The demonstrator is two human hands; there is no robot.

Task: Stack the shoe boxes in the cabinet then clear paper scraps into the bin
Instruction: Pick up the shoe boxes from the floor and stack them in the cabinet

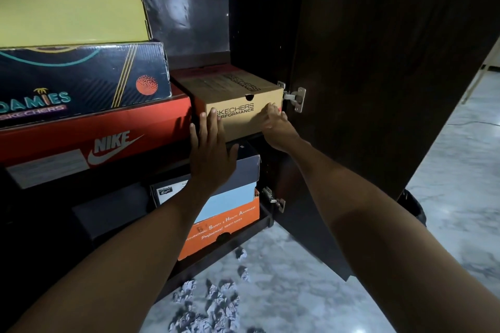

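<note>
On cabinet shelf | tan Skechers box [238,113] | both hands' fingers flat against front

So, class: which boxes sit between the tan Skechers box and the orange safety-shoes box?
In the head view, a dark grey box and a light blue box lie stacked between the tan Skechers box and the orange safety-shoes box.

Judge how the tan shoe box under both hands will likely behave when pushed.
The tan shoe box looks like stiff cardboard with square corners, so it should slide rather than roll or tip. The left hand and right hand press its front face with flat fingers, suggesting it moves fairly easily.
</note>
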